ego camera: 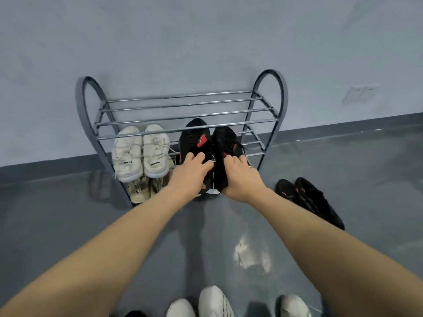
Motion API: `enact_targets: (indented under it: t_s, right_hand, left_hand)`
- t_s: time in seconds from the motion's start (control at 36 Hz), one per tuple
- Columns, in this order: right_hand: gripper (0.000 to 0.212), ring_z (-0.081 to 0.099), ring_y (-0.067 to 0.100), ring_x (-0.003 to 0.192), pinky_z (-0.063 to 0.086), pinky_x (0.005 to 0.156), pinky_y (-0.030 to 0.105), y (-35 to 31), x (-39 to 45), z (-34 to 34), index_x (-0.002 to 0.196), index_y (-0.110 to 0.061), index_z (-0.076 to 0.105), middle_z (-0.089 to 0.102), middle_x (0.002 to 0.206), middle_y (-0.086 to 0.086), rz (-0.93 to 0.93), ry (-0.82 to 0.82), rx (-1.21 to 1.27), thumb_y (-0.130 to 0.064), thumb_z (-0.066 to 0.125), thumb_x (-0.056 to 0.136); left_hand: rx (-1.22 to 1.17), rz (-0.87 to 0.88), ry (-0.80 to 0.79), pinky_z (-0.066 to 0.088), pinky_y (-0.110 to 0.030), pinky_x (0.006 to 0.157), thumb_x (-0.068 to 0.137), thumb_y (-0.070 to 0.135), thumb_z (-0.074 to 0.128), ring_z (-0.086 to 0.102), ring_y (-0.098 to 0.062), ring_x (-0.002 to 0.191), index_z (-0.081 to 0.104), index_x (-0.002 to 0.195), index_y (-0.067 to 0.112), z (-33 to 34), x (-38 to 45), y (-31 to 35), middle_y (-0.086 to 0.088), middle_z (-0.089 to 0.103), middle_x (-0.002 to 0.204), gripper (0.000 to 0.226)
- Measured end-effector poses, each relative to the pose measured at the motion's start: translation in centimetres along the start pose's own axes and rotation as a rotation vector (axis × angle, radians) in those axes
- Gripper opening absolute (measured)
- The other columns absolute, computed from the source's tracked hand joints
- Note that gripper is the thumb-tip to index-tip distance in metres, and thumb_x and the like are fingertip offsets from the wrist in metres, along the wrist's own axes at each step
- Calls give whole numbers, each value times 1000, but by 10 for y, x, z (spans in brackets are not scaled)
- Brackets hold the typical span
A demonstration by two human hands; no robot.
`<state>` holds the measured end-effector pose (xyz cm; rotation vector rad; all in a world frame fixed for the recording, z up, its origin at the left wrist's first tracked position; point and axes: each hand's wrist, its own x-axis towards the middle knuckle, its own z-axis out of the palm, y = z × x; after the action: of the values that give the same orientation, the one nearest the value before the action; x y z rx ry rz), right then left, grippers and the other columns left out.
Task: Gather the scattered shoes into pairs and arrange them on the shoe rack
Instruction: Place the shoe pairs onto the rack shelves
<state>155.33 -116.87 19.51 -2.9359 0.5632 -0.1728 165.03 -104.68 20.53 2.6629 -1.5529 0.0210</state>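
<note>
Both arms reach forward to the rack [272,110], the left hand [191,173] gripping the heel of one black-and-red shoe [194,139] and the right hand [241,177] gripping its mate [225,143], toes in on the middle shelf. Their heels are hidden by the fingers. A white pair [140,152] sits just left; a beige pair [146,187] below is partly covered. A black pair [309,200] lies on the floor at right; white shoes [215,303] are cut off by the bottom edge.

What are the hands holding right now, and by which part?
Each hand grips one black sneaker with red accents at its heel end: left hand the left shoe, right hand the right shoe.
</note>
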Motion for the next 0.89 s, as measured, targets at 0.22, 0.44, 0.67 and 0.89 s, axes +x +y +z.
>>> enact_targets:
  t_s: [0.22, 0.44, 0.67, 0.89]
  right_hand:
    - [38, 36, 23, 101, 33, 62, 33, -1, 62, 26, 102, -12, 36, 39, 99, 0, -55, -46, 30, -21, 63, 78]
    - [44, 38, 26, 109, 35, 64, 33, 15, 119, 58, 112, -10, 37, 44, 113, 6, -113, -33, 12, -18, 63, 78]
    - [65, 37, 28, 117, 43, 68, 36, 33, 139, 95, 126, -14, 35, 37, 127, 7, -186, -46, 25, -33, 70, 75]
    - [90, 15, 35, 140, 25, 113, 50, 46, 149, 113, 130, -12, 31, 34, 138, 9, -130, -245, 125, -40, 83, 62]
  left_hand:
    - [-30, -104, 17, 43, -32, 67, 84, 21, 67, 34, -24, 108, 45, 120, 13, 30, 31, -40, -4, 37, 119, 43]
    - [-88, -189, 68, 48, -41, 81, 80, 14, 71, 36, -25, 108, 47, 117, 11, 64, 75, -65, -8, 37, 118, 44]
    - [-158, -297, -53, 41, -49, 101, 80, 24, 66, 9, -36, 141, 24, 143, 30, 90, 98, -65, -3, 15, 150, 76]
    - [23, -417, -110, 29, -50, 108, 83, 11, 63, 4, -51, 140, 25, 138, 18, 112, 103, -59, -9, 38, 137, 68]
